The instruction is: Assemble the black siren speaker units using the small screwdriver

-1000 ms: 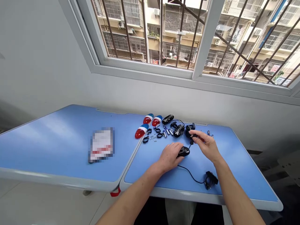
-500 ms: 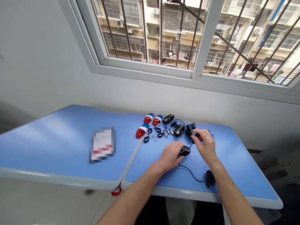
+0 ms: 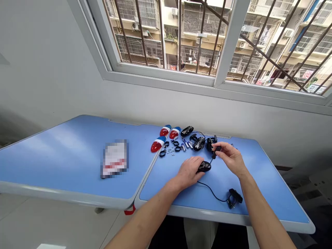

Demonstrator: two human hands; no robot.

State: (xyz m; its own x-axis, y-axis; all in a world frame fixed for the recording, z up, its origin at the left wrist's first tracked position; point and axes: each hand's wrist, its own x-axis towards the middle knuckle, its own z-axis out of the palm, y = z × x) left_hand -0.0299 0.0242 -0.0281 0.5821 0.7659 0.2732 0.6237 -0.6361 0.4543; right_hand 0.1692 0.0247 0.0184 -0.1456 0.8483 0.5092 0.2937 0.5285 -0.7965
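On the blue table [image 3: 77,155] under the barred window [image 3: 207,38] we see both forearms reaching forward from the near edge. Our left hand [image 3: 188,171] lies palm down, fingers curled over a black oval shell [image 3: 204,167] and pressing it to the tabletop, so the grip is closed on it. A thin black cord [image 3: 211,193] runs from that shell toward us to a black clamp [image 3: 233,197] lying near the table's front edge. Our right hand [image 3: 230,157] hovers just beyond the shell, wrist raised, thumb and forefinger pinched together on a small black plug [image 3: 217,149]. Farther back lie two more black shells [image 3: 199,143], three red and blue lamps [image 3: 166,135], small black rings [image 3: 177,149] and batteries [image 3: 184,146]. A blurred packet [image 3: 114,159] lies well apart to the left.
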